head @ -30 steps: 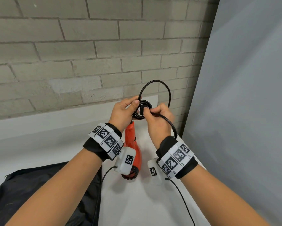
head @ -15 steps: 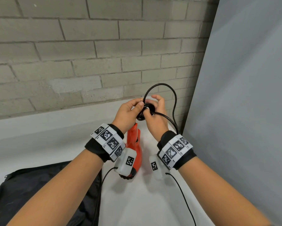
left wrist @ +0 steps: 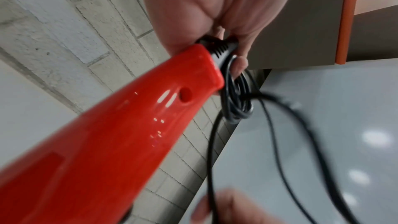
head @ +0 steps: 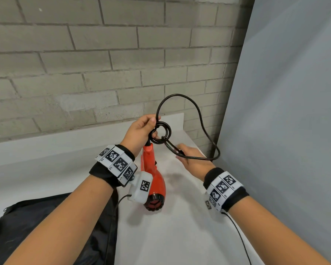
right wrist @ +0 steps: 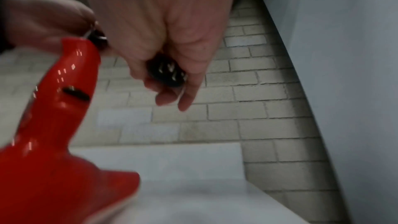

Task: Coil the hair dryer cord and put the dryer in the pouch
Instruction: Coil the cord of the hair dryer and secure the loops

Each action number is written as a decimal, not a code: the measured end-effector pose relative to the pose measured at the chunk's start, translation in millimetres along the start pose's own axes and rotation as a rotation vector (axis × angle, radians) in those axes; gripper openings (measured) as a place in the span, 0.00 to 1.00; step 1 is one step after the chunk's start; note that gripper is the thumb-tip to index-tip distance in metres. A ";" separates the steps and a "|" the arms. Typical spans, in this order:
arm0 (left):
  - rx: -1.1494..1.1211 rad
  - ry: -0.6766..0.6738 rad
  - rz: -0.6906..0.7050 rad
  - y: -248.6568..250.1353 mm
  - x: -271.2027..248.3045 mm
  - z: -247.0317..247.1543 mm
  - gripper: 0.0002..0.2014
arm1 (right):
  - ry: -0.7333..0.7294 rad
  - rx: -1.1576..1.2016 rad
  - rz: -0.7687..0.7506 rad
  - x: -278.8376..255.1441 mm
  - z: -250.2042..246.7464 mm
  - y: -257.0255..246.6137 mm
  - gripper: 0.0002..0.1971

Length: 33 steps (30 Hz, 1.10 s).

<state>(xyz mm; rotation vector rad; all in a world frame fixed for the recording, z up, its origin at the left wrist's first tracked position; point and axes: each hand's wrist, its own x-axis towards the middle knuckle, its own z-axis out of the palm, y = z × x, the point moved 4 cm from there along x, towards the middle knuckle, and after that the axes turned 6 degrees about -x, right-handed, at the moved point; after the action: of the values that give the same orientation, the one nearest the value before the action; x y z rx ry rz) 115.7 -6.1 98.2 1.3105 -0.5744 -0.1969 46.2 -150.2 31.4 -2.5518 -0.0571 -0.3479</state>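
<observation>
My left hand [head: 153, 128] is raised over the table and pinches a small coil of black cord [head: 161, 134] at the end of the red hair dryer's handle. The hair dryer [head: 153, 180] hangs nozzle-down from that grip. Lower and to the right, my right hand [head: 181, 153] grips the cord near its free end. In the right wrist view its fingers [right wrist: 185, 94] curl round a black plug-like piece [right wrist: 168, 72]. A loose loop of cord [head: 180, 95] arcs up and round between the two hands. The black pouch [head: 46, 226] lies at the lower left.
The white table [head: 170, 236] ends at a grey brick wall [head: 103, 73] behind. A grey panel [head: 285, 131] stands close on the right. Thin sensor cables [head: 237, 232] trail from my wristbands.
My right hand left the coil and moved down and to the right, drawing the cord out. The loose loop is now wider. My left hand still holds the coil, slightly higher.
</observation>
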 end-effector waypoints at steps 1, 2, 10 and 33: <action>0.003 0.004 -0.001 -0.1 0.8 -2.1 0.11 | -0.037 -0.085 0.047 -4.3 4.5 15.1 0.11; 0.018 0.007 -0.001 0.0 1.3 -3.1 0.11 | -0.101 -0.168 0.127 -7.9 9.3 31.0 0.10; 0.021 -0.056 0.002 3.5 -2.3 0.9 0.12 | -0.436 -0.382 0.314 -13.7 10.0 35.4 0.22; 0.006 -0.071 -0.024 9.9 -11.5 1.8 0.11 | -0.028 -0.067 0.314 13.3 32.5 41.6 0.26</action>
<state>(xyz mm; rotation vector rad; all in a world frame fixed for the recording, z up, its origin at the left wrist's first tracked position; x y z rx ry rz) 103.3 0.1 104.5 1.3204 -0.6202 -0.2631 71.3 -168.2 -13.4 -2.5774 0.3465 -0.1938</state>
